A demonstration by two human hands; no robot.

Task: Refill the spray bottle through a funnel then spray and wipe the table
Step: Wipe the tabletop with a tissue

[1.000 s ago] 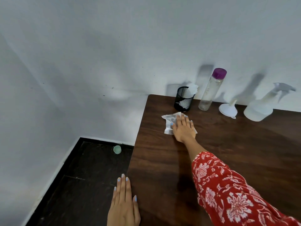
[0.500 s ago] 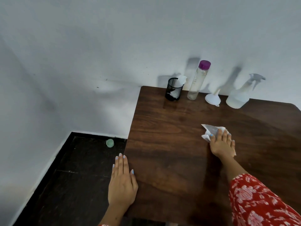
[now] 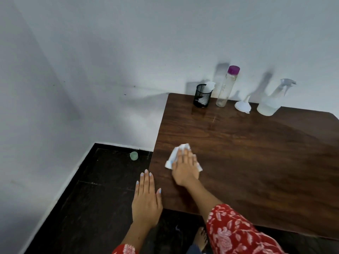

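A: Wiping now. Right hand (image 3: pixel 185 166) flat on the tissue (image 3: pixel 169 159), fingers straight, pressing it onto the table (image 3: pixel 256 162) near the left edge.

B: And the left hand (image 3: pixel 146 200)?

A: Flat too, fingers relaxed, gripping nothing. Resting at the near left corner, partly over the edge. Probably bracing.

B: Spray bottle (image 3: pixel 270 102)?

A: Standing at the back by the wall, liquid low in its base. Funnel (image 3: pixel 243 106) just beside it, mouth down. Clear bottle (image 3: pixel 226 88) with a purple cap next, then a mesh cup (image 3: pixel 202 96) holding more tissue.

B: So refill and spraying likely over. Advice for the wipe?

A: Keep the palm flat so the tissue stays spread and doesn't bunch. Work in overlapping passes from the left edge across, then further back. Ease off near the rear row, or risk knocking the funnel or bottle over. Fold to a dry face if streaks show; a wet sheen visible near the cup.
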